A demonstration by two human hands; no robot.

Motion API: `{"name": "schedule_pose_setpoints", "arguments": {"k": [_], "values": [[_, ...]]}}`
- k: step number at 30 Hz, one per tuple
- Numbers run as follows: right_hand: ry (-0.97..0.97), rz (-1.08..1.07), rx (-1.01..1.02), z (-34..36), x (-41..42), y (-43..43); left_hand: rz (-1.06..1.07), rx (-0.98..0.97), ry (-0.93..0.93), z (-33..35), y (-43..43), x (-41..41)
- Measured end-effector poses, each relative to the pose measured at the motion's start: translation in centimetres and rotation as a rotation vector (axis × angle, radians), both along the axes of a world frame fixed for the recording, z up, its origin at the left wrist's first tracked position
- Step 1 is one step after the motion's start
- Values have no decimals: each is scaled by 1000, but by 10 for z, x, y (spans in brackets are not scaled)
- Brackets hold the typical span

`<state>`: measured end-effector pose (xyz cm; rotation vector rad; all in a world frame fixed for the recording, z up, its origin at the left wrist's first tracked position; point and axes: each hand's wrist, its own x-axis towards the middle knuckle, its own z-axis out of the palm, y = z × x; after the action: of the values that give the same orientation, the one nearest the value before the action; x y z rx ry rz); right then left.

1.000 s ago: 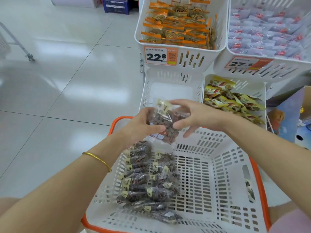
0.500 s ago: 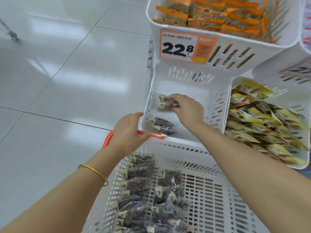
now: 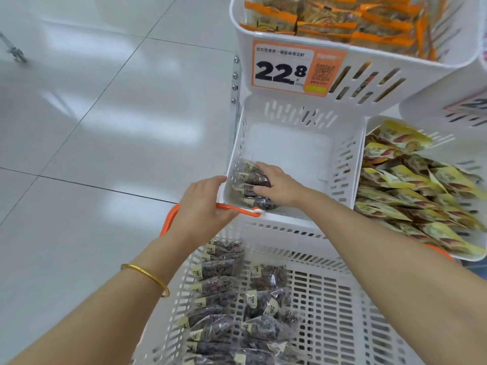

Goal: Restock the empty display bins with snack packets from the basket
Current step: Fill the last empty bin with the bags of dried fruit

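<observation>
Head view, looking down at a shop display. A white slotted display bin (image 3: 295, 143) sits at floor level below a higher bin of orange packets (image 3: 342, 25), which carries a price tag (image 3: 283, 69) reading 22.8.

Four clear snack packets (image 3: 246, 177) of dark pieces lie in a row along the display bin's left wall, one behind the other from its near rim toward the middle. Each packet's long axis runs left to right, with the pale label end pointing at the left wall.

To the right of the row and beyond it, the bin's white floor shows as far as the right and far walls. Its near rim touches the far rim of the white basket (image 3: 342, 299).

The right hand (image 3: 279, 185) reaches in over the near rim and lies on the right-hand ends of the packets. A packet sits between the bent fingers above and the thumb below, held there.

The left hand (image 3: 203, 206) is outside the bin at its near-left corner. It is curled round the basket's orange handle (image 3: 168, 219), thumb lying along it and fingertips touching the bin's corner.

In the basket's left half lie spare packets (image 3: 218, 285) in two columns, long axes also left to right, labels to the left.

Just right of the display bin, a neighbouring bin (image 3: 448, 138) is heaped with yellow packets (image 3: 411, 185).
</observation>
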<state>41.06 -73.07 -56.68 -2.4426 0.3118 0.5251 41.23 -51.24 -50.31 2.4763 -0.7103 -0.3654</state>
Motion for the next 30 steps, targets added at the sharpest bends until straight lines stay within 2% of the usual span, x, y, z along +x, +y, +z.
{"name": "schedule_pose_setpoints", "arguments": {"k": [6,8,10,12,13,15,18,21,23,28,30], "values": [[-15,-42,33,16,-9,0,-2,-51,-51,7,6,-11],[-149,-57,-8,43,-20,4,8,-79,-101,14,8,-19],[-386,-121,-1,80,-50,16,-3,-90,-168,20,11,-33],[-529,-239,136,105,-97,33,-13,-89,-194,19,16,-53],[-526,-290,227,107,-122,42,-7,-93,-175,16,18,-65],[-349,-328,323,85,-164,57,2,-102,-113,7,23,-90],[18,-239,93,23,-190,64,-41,-61,-45,-7,29,-114],[255,-166,20,-27,-194,66,-56,-21,-5,-15,32,-121],[304,-213,54,-53,-190,64,-70,-18,1,-18,30,-119],[280,-528,370,-77,-178,65,-86,-23,7,-21,20,-109],[293,-517,399,-79,-179,64,-85,-19,21,-25,15,-107]]}}
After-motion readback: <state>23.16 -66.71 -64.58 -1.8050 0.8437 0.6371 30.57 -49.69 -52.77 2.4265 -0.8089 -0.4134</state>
